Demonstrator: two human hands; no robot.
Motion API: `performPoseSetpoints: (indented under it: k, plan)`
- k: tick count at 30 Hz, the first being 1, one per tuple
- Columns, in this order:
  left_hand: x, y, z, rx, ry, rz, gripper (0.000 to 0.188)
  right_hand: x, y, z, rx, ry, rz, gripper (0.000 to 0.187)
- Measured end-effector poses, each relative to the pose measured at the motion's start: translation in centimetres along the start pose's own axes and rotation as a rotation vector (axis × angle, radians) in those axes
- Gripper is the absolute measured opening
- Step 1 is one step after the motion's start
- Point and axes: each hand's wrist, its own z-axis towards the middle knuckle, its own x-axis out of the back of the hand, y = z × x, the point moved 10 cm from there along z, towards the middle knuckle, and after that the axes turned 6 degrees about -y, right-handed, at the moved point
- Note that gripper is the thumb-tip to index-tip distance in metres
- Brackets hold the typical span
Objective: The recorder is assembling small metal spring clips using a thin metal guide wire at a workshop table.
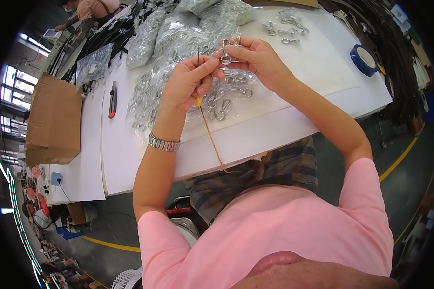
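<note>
Above the near side of the table, my left hand [190, 79] is closed around a thin pointed tool [198, 101]. Its dark tip sticks up past the fingers and its yellow end shows below; the middle is hidden in the palm. A yellow-orange cord [210, 132] runs from that end to the table's front edge. My right hand [255, 58] pinches a silver metal snap hook [225, 57], with clear plastic around it. The fingertips of both hands are close together. Beneath them lie several loose snap hooks [223, 110] and clear plastic wrapping.
A pile of clear bags [178, 33] covers the table's far side. More hooks [289, 31] lie far right, near a blue tape roll [364, 60]. At left are a utility knife [113, 99] and a cardboard box [53, 120]. Another person [94, 9] is at the far left.
</note>
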Motion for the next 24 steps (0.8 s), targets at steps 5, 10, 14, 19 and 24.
performPoseSetpoints:
  k: [5,10,14,19,24]
  plan:
    - [0.6,2.7,-0.6,-0.156,0.113,0.095,0.020,-2.0,-0.4,-0.1,-0.059,-0.181,0.032,0.044]
    - [-0.9,2.3,-0.3,-0.103,0.040,0.223,0.020,-2.6,1.4,-0.1,-0.186,-0.311,0.061,0.044]
    - [-0.2,2.5,-1.0,-0.124,0.196,0.372,0.018,-3.0,1.3,-0.7,-0.248,-0.298,-0.142,0.032]
    - [0.1,3.1,-1.3,-0.248,0.325,0.462,0.013,-4.3,-0.2,-1.3,-0.079,-0.224,-0.590,0.026]
    - [-0.3,2.8,-1.3,-0.236,0.301,0.428,0.016,-4.5,-1.4,-1.6,-0.005,-0.149,-0.854,0.024]
